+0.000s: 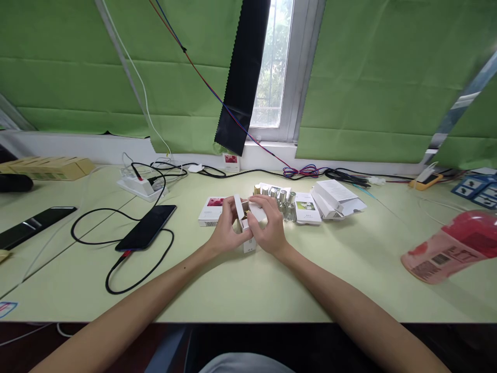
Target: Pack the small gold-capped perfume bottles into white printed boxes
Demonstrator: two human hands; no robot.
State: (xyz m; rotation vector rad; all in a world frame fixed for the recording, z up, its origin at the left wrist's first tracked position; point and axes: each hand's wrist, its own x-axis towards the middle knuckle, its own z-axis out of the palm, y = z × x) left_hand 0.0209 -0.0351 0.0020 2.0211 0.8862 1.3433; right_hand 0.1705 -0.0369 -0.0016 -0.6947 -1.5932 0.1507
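Note:
A small white box (249, 245) with raised flaps stands upright at the middle of the table. My left hand (228, 228) is closed around its left side. My right hand (268, 225) is at the box's top right, its thumb and fingers closed at the open top, where something small and gold shows between them. Right behind my hands stand several glass bottles (290, 207) with metallic caps. A flat white box with a red picture (209, 210) lies to the left, and a white card with a green picture (306, 210) to the right.
Opened white packaging (336, 199) lies right of the card. A phone (146, 228) with a looping black cable and a power strip (140, 186) are on the left. A pink-red bottle (446, 248) lies at the right. Cables run along the back edge.

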